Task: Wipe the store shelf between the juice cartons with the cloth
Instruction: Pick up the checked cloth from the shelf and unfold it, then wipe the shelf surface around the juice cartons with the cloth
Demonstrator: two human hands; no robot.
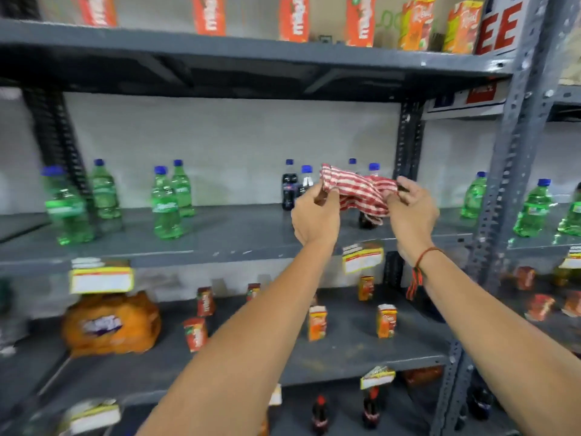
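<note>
Head view: I hold the cloth [358,193] bunched between both hands, raised before the bottle shelf [220,243].

Below my forearms, small juice cartons [317,322] stand well apart on bare grey metal. My left hand [316,215] and right hand [412,212] pinch the soft red-and-white striped fabric's ends.

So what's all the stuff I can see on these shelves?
Tall juice cartons: six, red and orange, top shelf.
Green bottles: about eight, blue caps, middle shelf, left and far right.
Dark bottles: several, blue caps, middle shelf, partly hidden behind the cloth.
Small juice cartons: about six, orange and red, lower shelf.
Orange pack: one, lower shelf, left.
Cola bottles: at least two, red caps, bottom shelf.
Price tags: yellow-white, shelf edges.
Cloth: one, red-white striped, held by both hands.
Left hand, right hand: pinching the cloth.
</note>
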